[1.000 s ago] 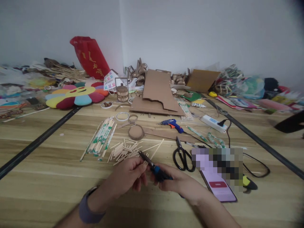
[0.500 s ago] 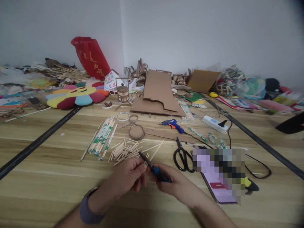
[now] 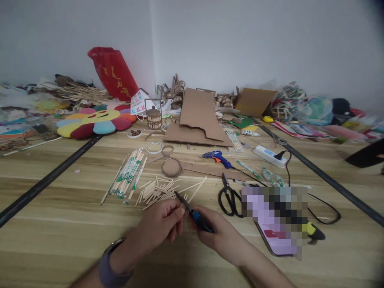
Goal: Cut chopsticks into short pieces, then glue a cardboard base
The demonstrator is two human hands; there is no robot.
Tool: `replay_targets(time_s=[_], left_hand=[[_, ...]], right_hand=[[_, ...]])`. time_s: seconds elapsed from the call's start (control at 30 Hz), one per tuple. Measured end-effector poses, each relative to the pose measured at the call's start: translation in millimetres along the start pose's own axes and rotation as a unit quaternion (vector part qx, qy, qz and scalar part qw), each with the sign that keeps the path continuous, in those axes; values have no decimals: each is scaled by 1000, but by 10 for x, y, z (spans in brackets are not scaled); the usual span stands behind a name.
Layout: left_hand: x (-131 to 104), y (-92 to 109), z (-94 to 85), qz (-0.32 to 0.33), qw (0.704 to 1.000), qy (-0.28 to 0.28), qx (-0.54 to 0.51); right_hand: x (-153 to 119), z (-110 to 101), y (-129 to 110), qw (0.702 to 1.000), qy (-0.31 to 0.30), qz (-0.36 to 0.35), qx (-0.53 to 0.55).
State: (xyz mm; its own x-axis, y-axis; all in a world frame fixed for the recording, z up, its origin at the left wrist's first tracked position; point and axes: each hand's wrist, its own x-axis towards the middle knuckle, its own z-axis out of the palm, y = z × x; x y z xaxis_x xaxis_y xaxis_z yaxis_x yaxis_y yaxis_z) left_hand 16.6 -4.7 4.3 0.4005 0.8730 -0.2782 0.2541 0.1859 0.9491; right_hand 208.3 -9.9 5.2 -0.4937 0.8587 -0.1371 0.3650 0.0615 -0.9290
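Cutter (image 3: 196, 217) has turned slightly, right fingers (image 3: 210, 213) clamping it near stick pile (image 3: 157, 191); left fingers (image 3: 176, 216) pinched, contents unclear; seemingly trimming, next needing steadiness

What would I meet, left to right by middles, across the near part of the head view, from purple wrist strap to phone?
Purple wrist strap, left hand, dark-bladed tool, right hand, black scissors, phone. The loose sticks, partly behind the left hand, have no clear place.
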Motion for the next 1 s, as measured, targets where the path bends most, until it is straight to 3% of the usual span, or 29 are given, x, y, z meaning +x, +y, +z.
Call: replay_targets(time_s=[0.33, 0.47, 0.53, 0.67, 0.77, 0.83, 1.0], left_hand=[[-1, 33, -29, 12, 1000, -6, -16], [-7, 63, -91, 59, 995, 49, -68], [-1, 53, -123, 74, 991, 89, -60], [25, 3, -108, 57, 990, 96, 88], [34, -21, -18, 65, 969, 75, 227], [37, -41, 50, 74, 956, 61, 278], [49, -106, 155, 99, 937, 70, 326]], right_hand=[[-8, 0, 35, 1000, 7, -20, -22], [-12, -51, 27, 998, 14, -46, -30], [-9, -65, 60, 995, 55, -61, -61], [7, -79, 154, 961, 174, -160, -146], [19, -84, 179, 934, 197, -221, -199], [32, -74, 181, 930, 189, -213, -233], [77, -3, 213, 922, 178, -112, -326]])
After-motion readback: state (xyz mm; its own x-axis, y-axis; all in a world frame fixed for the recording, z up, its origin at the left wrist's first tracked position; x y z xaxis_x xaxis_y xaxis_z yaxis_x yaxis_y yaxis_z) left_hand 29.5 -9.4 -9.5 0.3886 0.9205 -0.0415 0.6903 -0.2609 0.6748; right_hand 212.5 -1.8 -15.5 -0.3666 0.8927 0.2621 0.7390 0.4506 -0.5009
